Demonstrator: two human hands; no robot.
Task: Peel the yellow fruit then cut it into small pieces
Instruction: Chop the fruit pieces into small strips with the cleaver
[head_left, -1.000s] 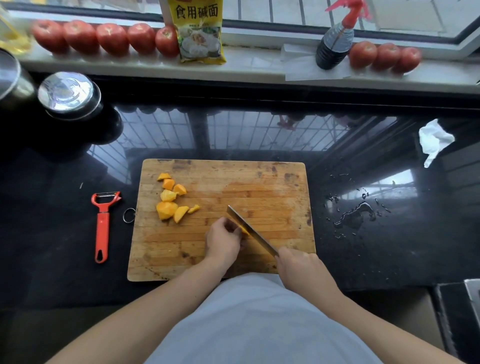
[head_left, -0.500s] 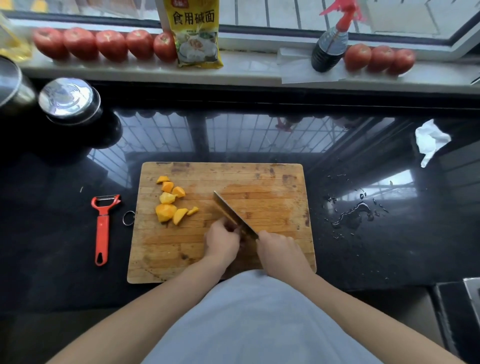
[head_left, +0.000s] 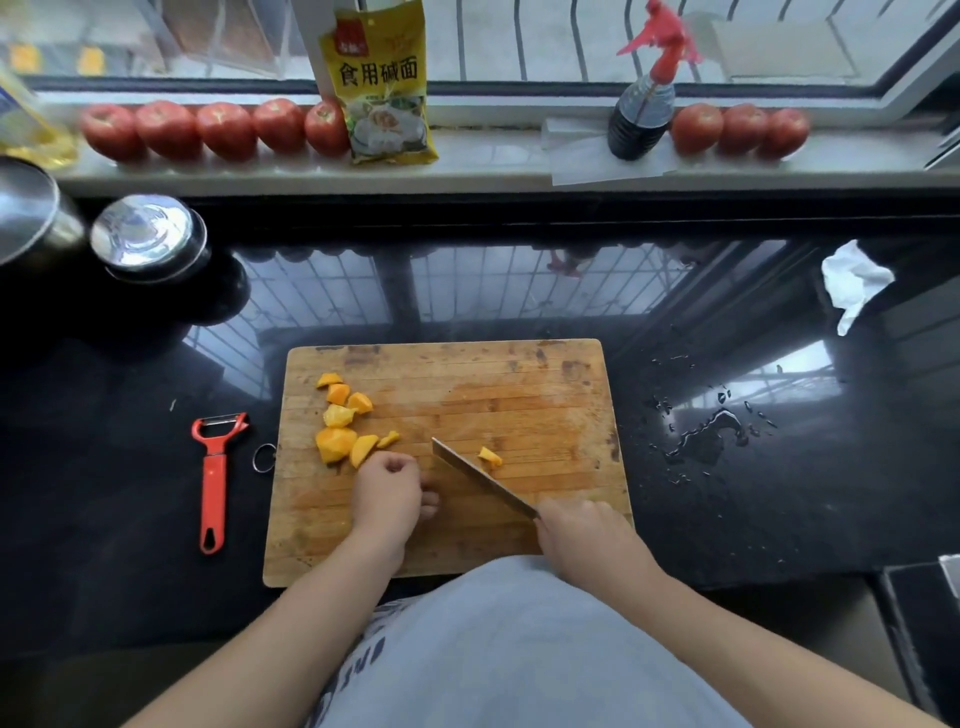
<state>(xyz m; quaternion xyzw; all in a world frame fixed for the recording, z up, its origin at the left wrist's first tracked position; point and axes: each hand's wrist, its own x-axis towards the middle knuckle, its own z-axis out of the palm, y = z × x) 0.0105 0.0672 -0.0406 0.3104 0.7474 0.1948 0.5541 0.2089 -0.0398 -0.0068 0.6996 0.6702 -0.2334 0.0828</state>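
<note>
a: head view: the knife (head_left: 480, 477) is gripped at its handle by the right hand (head_left: 582, 530), blade slanted over the cutting board (head_left: 545, 364), with one small fruit piece (head_left: 490, 456) just beside the blade.

b: and the left hand (head_left: 387, 491)?

a: curled loosely on the board near the blade; whether anything is pinched under it cannot be told. the pile of cut fruit (head_left: 343, 421) is heaped at the board's left side, touching nothing but the board.

b: what could go wrong?

a: the curled fingers could be nicked if the blade is swung left. the lone piece, likely slippery, could be flicked off the board's right edge toward the puddle (head_left: 706, 441).

b: anything in the way?

a: nothing on the board itself. a peeler (head_left: 214, 483) is laid left of the board, a tissue (head_left: 854, 283) far right of it, tomatoes (head_left: 223, 130) and a packet (head_left: 384, 88) on the sill behind it.
</note>
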